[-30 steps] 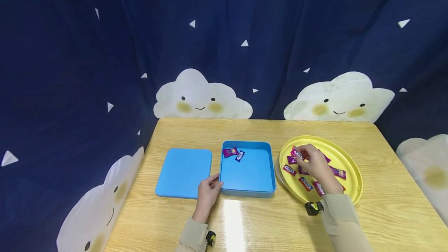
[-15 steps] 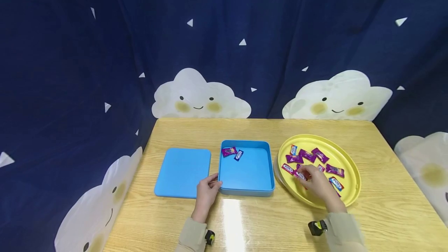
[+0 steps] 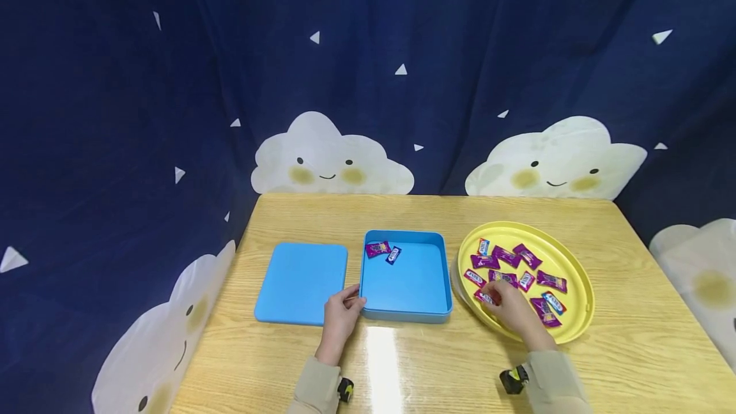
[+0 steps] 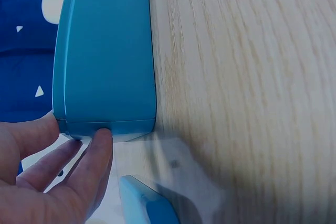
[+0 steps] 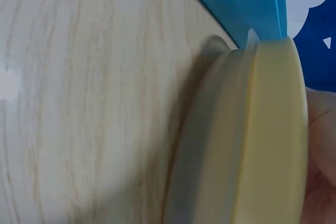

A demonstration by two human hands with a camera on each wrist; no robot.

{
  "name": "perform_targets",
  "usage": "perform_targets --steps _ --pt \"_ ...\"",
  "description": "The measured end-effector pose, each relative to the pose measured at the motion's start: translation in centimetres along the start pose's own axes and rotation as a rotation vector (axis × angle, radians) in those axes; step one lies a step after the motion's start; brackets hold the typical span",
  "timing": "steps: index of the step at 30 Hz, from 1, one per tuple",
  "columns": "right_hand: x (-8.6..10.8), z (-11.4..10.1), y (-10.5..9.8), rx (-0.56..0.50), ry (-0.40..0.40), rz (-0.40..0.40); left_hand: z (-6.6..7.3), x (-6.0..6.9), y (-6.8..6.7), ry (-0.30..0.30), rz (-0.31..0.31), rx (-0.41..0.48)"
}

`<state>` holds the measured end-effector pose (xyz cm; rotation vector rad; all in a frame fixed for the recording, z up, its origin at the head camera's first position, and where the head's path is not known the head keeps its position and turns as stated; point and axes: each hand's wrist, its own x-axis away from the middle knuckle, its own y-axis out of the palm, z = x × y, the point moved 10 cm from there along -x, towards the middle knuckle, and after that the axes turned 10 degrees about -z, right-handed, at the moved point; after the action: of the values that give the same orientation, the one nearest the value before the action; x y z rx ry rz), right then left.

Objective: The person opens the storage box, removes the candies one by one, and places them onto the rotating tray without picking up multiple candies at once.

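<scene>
My left hand (image 3: 340,315) holds the near left corner of an open blue box (image 3: 407,317). In the left wrist view its thumb lies at the rim of the box, with fingertips against the side wall. Inside, at the back left, are a purple wrapped candy (image 3: 377,248) and a small dark blue one (image 3: 393,255). My right hand (image 3: 513,309) is low over a round yellow tray (image 3: 566,260), pinching a pinkish-red wrapped candy (image 3: 485,297) near the left rim. Several purple, red and blue candies lie around it. The right wrist view shows mostly the tray's outer side, hiding the fingertips.
A flat blue lid (image 3: 301,283) lies on the wooden table (image 3: 437,369) left of the box. The tray stands close to the box's right side. Behind the table hangs a dark blue curtain (image 3: 356,69) with white clouds.
Pinching a candy, my right hand has moved from the tray's upper left toward its near left rim, uncovering candies farther back. My left hand stays at the box corner.
</scene>
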<state>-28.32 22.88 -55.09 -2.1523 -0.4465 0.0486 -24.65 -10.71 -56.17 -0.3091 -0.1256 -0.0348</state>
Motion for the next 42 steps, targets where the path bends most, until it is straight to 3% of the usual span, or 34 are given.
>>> perform_targets --steps 26,29,35,42 --pt "0.2 -0.5 0.4 0.025 0.033 -0.014 0.1 0.1 0.0 -0.001 0.002 0.004" --pt "0.3 -0.7 -0.3 0.013 0.026 0.040 0.2 0.0 0.0 0.000 0.006 0.006" --pt "0.6 -1.3 -2.4 0.014 -0.012 0.243 0.2 0.0 -0.1 0.011 0.011 0.004" --pt "-1.1 -3.2 -3.5 0.066 -0.070 0.277 0.2 0.0 -0.1 0.008 0.013 -0.001"
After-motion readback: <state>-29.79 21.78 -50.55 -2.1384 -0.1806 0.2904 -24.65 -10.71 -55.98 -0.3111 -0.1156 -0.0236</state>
